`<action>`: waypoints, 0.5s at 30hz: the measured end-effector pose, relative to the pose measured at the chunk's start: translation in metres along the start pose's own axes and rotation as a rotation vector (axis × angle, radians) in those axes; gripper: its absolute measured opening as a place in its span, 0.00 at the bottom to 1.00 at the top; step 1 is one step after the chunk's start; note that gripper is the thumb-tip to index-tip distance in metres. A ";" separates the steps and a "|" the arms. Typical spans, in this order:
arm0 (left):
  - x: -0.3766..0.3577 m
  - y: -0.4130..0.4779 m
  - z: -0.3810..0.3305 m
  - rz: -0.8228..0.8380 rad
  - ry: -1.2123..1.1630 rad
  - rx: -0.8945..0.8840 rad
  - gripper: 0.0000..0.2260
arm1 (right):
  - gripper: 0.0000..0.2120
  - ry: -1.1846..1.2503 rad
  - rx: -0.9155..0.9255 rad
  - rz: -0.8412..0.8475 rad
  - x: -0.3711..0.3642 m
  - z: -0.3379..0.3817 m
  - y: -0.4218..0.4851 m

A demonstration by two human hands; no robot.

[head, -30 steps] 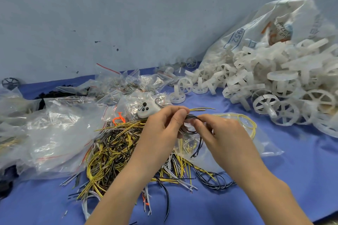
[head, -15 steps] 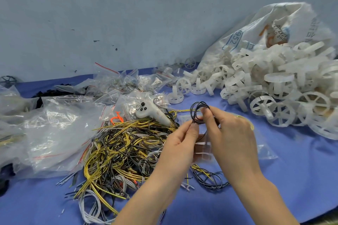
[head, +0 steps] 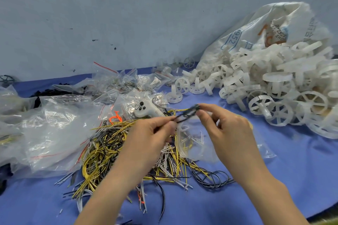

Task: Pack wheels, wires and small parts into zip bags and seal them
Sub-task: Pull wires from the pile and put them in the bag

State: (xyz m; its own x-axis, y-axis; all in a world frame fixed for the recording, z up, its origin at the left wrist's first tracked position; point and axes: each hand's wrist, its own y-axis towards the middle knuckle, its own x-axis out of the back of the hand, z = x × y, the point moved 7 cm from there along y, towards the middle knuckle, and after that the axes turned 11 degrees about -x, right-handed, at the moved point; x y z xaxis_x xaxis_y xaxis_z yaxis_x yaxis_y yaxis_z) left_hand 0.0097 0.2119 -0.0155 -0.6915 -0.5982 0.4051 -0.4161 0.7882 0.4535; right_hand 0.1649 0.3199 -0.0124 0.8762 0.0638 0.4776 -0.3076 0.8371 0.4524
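A small coil of black wire (head: pixel 189 114) is stretched between my two hands above the table. My left hand (head: pixel 153 133) pinches its near end and my right hand (head: pixel 225 128) pinches its far end with thumb and forefinger. Just under the coil a clear zip bag (head: pixel 196 145) with yellow and white wires inside lies on the cloth, partly hidden by my right hand. A big tangle of yellow, black and white wires (head: pixel 109 150) spreads below my left hand. White spoked plastic wheels (head: pixel 281 97) are heaped at the right.
A large white printed sack (head: pixel 270 27) spills the wheels at the back right. Crumpled clear bags (head: pixel 51 129) cover the left side, with small filled zip bags (head: pixel 126 82) behind. A white controller (head: pixel 146 110) lies on the pile. Blue cloth (head: pixel 301 166) covers the table; a grey wall stands behind.
The coil was upright in my right hand; now both hands pinch it and it lies flattened between them. My left hand has come up to it.
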 end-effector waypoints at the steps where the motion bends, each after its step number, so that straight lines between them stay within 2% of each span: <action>1: 0.013 -0.001 -0.006 -0.025 0.153 -0.075 0.09 | 0.12 0.009 -0.022 0.026 0.000 -0.003 0.001; 3: 0.024 -0.003 -0.013 0.007 0.354 -0.141 0.09 | 0.13 0.008 -0.048 0.056 -0.002 -0.006 0.002; 6: 0.006 -0.008 -0.006 0.166 0.334 -0.055 0.08 | 0.12 -0.009 -0.031 0.063 -0.005 0.001 -0.001; 9: -0.022 -0.003 -0.012 0.230 0.392 -0.108 0.09 | 0.12 -0.091 -0.001 0.130 -0.016 0.009 -0.007; 10: -0.030 -0.001 -0.012 0.268 0.330 -0.085 0.11 | 0.12 -0.125 0.011 0.156 -0.018 0.012 -0.010; 13: -0.054 0.004 0.002 0.412 -0.060 0.158 0.19 | 0.13 -0.176 0.039 0.187 -0.021 0.016 -0.014; 15: -0.069 0.005 0.009 0.420 -0.271 0.245 0.22 | 0.13 -0.181 0.065 0.174 -0.019 0.019 -0.016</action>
State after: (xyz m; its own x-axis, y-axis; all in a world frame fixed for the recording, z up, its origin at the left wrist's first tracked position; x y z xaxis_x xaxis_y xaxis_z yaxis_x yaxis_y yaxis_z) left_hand 0.0501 0.2585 -0.0478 -0.9413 -0.1919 0.2777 -0.1745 0.9809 0.0862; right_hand 0.1459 0.2955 -0.0144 0.7296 0.1006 0.6765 -0.4761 0.7849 0.3967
